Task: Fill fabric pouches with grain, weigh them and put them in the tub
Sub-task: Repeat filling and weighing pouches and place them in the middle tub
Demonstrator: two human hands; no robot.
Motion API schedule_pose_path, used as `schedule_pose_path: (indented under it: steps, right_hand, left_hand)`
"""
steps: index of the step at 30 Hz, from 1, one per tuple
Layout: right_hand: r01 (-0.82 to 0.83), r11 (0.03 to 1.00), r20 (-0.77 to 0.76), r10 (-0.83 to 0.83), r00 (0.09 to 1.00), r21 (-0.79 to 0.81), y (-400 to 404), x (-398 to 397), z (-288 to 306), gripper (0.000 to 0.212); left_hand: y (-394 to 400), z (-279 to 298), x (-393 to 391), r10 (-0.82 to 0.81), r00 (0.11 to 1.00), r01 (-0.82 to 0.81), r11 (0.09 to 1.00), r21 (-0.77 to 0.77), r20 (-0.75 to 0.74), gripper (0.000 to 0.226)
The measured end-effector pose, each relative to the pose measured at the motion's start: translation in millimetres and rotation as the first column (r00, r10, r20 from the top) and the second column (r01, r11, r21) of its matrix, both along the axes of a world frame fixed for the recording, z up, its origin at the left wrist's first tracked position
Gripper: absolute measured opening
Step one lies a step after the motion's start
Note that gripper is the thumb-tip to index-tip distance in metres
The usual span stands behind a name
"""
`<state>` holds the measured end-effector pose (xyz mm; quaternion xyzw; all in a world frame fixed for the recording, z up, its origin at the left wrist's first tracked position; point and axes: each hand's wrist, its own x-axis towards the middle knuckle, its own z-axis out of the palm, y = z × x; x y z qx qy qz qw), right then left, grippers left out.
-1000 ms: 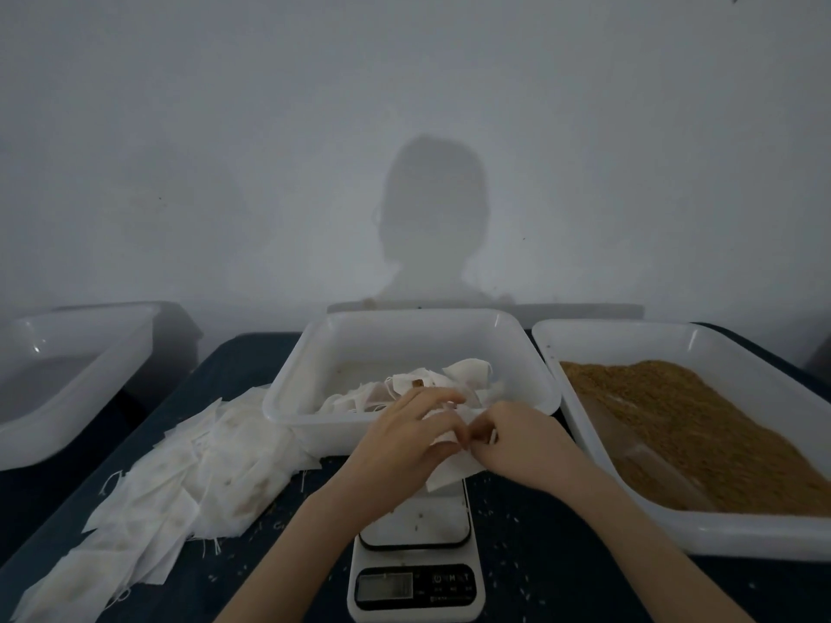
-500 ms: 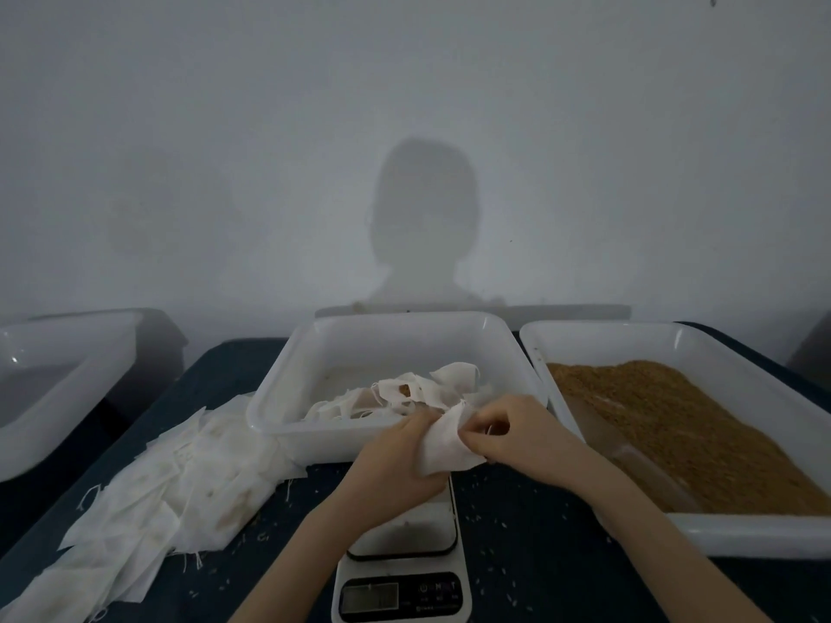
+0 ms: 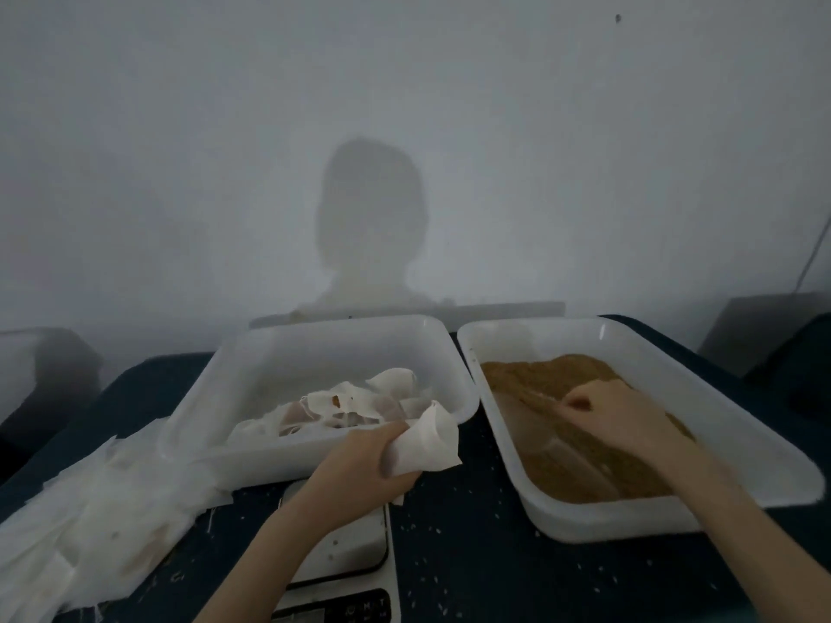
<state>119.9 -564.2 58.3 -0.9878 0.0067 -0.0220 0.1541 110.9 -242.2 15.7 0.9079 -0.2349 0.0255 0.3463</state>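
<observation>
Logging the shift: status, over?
Left hand grips open pouch above scale. Right hand in grain tub, at scoop. Nothing blocking.

One head-worn wide-angle view, looking forward and down from the near edge of the dark table (image 3: pixel 472 573). It faces a grey wall (image 3: pixel 404 105) at the far side, where the wearer's shadow (image 3: pixel 371 218) falls dead centre. Close in: both forearms enter from the bottom edge, and the scale (image 3: pixel 346 573) sits cropped right under the lens.
</observation>
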Motion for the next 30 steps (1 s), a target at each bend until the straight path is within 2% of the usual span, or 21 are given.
schedule_pose_path:
  steps: [1,2,4,8,12,16,21,23,27,30]
  right_hand:
    - [0.008,0.993,-0.088,-0.018,0.996,-0.117,-8,3,-7,0.033]
    - [-0.013,0.986,-0.184,-0.018,0.983,-0.166,-14,5,-13,0.041]
    - [-0.068,0.981,-0.325,0.006,0.946,-0.181,-17,8,-22,0.049]
    - [-0.142,0.930,-0.353,0.014,0.935,-0.340,-15,16,-35,0.055]
    - [-0.152,0.928,-0.457,-0.023,0.889,-0.341,-13,23,-41,0.039]
    - [-0.122,0.889,-0.345,-0.043,0.938,-0.442,-26,24,-35,0.022]
    - [-0.006,0.839,-0.104,-0.060,0.993,-0.544,-57,25,-32,0.022]
    - [-0.004,0.823,-0.053,-0.032,0.998,-0.568,-69,24,-30,0.022]
    - [-0.098,0.784,-0.039,0.094,0.995,-0.613,-90,21,-22,0.031]
    - [-0.231,0.767,-0.116,0.203,0.972,-0.598,-100,15,-16,0.021]
  left_hand:
    - [-3,0,1,-0.006,1.000,0.006,1.000,0.006,0.001,0.031]
    - [-6,0,1,-0.013,1.000,0.013,1.000,0.009,0.000,0.028]
    - [-12,-1,3,-0.022,1.000,0.022,1.000,0.012,-0.012,0.022]
    - [-20,-2,3,-0.046,0.998,0.048,0.997,0.056,-0.041,0.017]
    - [-19,-4,5,-0.044,0.998,0.047,0.996,0.071,-0.045,0.018]
    - [-13,-8,9,-0.011,0.998,0.018,0.994,0.104,-0.060,0.032]
    - [-13,-7,12,-0.002,0.999,0.007,0.994,0.105,-0.049,0.038]
    - [-17,-5,12,-0.010,0.999,0.014,0.995,0.097,-0.039,0.038]
    - [-25,-4,13,-0.031,0.999,0.033,0.994,0.104,-0.020,0.035]
    - [-29,-3,13,-0.041,0.999,0.043,0.994,0.103,-0.023,0.031]
